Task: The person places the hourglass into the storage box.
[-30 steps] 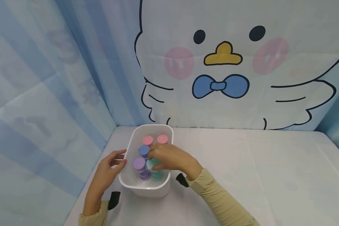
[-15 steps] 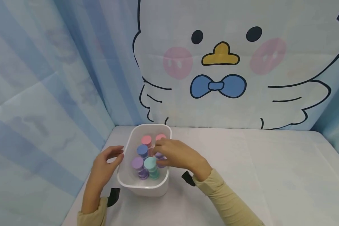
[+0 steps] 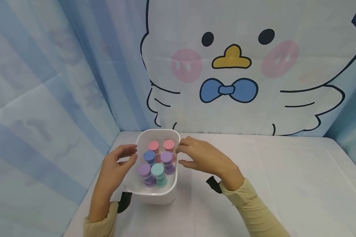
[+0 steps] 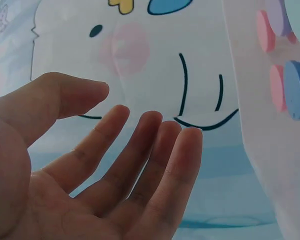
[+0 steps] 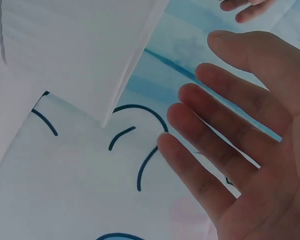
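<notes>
A white plastic box (image 3: 158,199) holds several small sand timers standing upright, close together. Two have pink caps, a left one (image 3: 153,146) and a right one (image 3: 168,144), at the far end. A blue-capped timer (image 3: 149,157) and a purple-capped timer (image 3: 167,157) stand in the middle. Nearest are another purple one (image 3: 144,170) and a mint-green one (image 3: 158,170). My left hand (image 3: 115,169) is over the box's left rim, fingers loosely bent and holding nothing. My right hand (image 3: 209,157) is at the right rim, empty, its fingers relaxed and spread in the right wrist view.
The box stands at the left part of a white-covered table (image 3: 255,191), near its back edge. Behind hangs a curtain (image 3: 228,115) with a cartoon duck, and a blue-striped curtain (image 3: 47,115) closes off the left side.
My right hand has let go of the purple timer at the right and moved out of the box to the right. My left hand has shifted slightly forward and right, over the rim.
</notes>
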A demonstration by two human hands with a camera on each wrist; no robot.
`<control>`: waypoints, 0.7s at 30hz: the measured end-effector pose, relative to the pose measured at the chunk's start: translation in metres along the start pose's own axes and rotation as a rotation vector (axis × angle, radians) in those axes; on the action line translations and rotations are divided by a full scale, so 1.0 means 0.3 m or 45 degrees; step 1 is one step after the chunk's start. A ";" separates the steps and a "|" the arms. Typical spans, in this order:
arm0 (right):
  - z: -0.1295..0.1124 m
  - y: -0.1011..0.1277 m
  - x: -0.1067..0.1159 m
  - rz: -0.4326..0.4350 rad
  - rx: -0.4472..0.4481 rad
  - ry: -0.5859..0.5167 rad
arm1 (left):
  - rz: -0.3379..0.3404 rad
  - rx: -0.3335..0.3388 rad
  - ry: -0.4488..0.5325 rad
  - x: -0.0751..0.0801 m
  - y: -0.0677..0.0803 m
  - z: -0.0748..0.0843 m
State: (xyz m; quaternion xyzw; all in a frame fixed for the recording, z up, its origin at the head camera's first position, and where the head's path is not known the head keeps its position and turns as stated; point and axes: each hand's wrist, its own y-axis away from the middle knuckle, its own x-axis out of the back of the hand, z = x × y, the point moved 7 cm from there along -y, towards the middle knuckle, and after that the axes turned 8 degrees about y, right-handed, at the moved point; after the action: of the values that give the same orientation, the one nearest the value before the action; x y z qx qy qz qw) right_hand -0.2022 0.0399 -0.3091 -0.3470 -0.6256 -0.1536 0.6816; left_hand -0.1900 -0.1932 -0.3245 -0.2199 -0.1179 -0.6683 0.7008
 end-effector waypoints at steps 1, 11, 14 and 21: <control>0.006 0.010 0.007 0.004 -0.010 0.014 | -0.010 0.002 0.009 -0.011 -0.001 0.008; 0.067 0.117 0.071 0.105 -0.087 0.081 | -0.098 -0.058 0.055 -0.131 -0.008 0.073; 0.085 0.154 0.088 0.145 -0.113 0.087 | -0.121 -0.094 0.082 -0.165 -0.005 0.095; 0.132 0.232 0.116 0.208 -0.180 0.108 | -0.168 -0.204 0.143 -0.254 0.003 0.131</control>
State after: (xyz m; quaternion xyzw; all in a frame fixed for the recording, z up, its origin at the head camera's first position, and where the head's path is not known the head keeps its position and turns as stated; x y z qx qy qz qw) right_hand -0.1810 0.1237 -0.2963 -0.4373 -0.5535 -0.1560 0.6915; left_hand -0.1902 -0.1073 -0.3253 -0.2293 -0.0390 -0.7315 0.6409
